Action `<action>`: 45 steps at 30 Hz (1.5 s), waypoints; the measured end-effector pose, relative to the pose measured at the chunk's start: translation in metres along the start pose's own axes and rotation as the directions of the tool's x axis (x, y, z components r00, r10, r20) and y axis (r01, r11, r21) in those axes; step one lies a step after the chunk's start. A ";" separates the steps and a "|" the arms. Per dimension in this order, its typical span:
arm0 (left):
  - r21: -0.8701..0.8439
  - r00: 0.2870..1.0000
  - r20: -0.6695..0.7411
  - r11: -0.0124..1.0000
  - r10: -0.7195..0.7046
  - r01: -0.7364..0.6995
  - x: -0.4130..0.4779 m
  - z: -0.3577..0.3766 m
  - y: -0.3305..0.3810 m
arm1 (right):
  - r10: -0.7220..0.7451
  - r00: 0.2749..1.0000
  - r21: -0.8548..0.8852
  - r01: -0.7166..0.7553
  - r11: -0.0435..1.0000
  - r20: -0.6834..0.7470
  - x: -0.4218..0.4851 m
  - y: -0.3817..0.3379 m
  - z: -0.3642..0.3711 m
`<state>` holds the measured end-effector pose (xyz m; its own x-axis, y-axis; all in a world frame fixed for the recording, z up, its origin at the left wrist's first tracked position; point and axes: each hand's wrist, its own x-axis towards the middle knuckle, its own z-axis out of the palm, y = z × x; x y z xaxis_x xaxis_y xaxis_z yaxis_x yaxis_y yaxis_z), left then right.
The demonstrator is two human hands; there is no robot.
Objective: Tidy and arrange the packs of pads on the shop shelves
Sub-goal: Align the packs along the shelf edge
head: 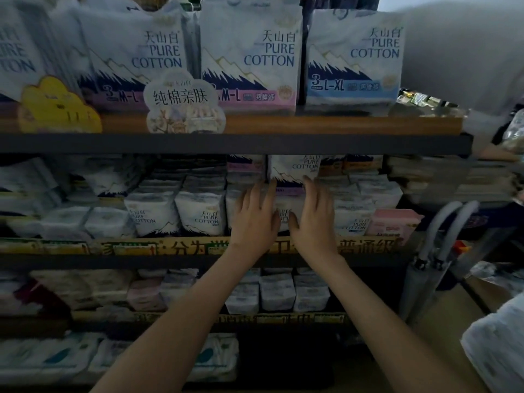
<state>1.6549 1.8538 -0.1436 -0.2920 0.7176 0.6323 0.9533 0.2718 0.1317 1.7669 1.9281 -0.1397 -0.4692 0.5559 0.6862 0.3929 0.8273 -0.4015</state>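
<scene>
On the second shelf (198, 260) stand rows of white "Pure Cotton" pad packs. My left hand (255, 214) and my right hand (313, 214) reach in side by side, fingers straight, each pressing a flank of one white pack (283, 214) in the front row. Above and behind it sits another pack with a purple band (295, 173), its lower corners at my fingertips. Neighbouring packs (202, 215) stand upright to the left and a pack (353, 219) to the right.
The top shelf (283, 124) carries large M-L and L-XL bags (354, 58) and a card sign (181, 100). Lower shelves hold more packs (276, 290). A pink pack (392, 222) ends the row. Umbrellas (436, 251) hang at the right; another person's clothing (499, 350) is nearby.
</scene>
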 end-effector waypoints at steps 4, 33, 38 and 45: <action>0.030 0.996 -0.055 0.997 -0.067 0.069 -0.026 -0.016 -0.011 | -0.043 0.999 0.021 0.043 0.999 0.013 -0.016 -0.016 0.010; 0.392 0.838 -0.244 0.740 -0.488 0.546 -0.302 -0.307 -0.432 | -0.389 0.888 0.553 0.203 0.808 0.244 -0.089 -0.529 0.267; 0.356 0.805 -0.245 0.723 -0.540 0.593 -0.327 -0.326 -0.506 | -0.456 0.850 0.569 0.245 0.785 0.262 -0.086 -0.596 0.327; 0.398 0.831 -0.233 0.730 -0.505 0.555 -0.330 -0.341 -0.642 | -0.562 0.784 0.641 0.293 0.709 0.263 -0.063 -0.697 0.440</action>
<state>1.1653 1.2236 -0.1768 -0.7059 0.3102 0.6368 0.5034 0.8522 0.1429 1.1747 1.3522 -0.1703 -0.7965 -0.0080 0.6046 -0.3665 0.8016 -0.4723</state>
